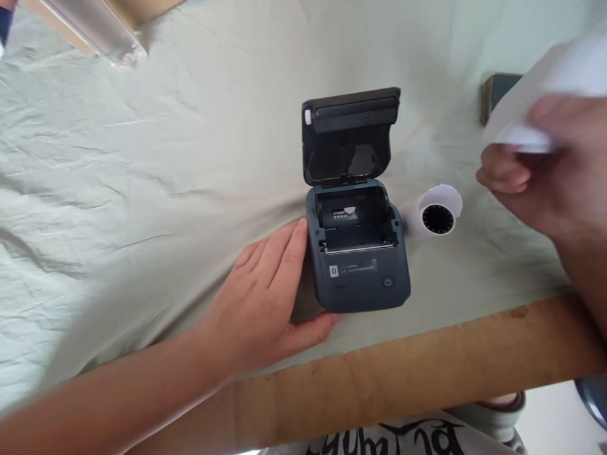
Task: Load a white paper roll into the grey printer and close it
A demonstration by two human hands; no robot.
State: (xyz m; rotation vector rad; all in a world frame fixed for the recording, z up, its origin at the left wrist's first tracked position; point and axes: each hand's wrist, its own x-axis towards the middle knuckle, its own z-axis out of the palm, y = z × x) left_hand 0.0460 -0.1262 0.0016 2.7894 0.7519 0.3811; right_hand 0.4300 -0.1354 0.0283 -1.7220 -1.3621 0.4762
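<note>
A dark blue-grey portable label printer (358, 284) stands on the cloth with its black lid (348, 142) raised and its roll bay showing no roll. My left hand (268, 291) lies along the printer's left side, fingertips against it and thumb at its front corner, holding it. At the far right, my right hand (564, 151) is closed on some white paper (535, 107); motion blurs both, so the paper's shape is unclear. Just right of the printer lies a small white roll (450, 199) with a dark hollow core and a loose end curling up.
A pale green wrinkled cloth (142, 177) covers the table, with a wooden edge (379, 373) along the front. A dark box-like object (502, 91) sits partly behind the paper. At the top left are a clear plastic piece (104, 31) and brown board (147, 9).
</note>
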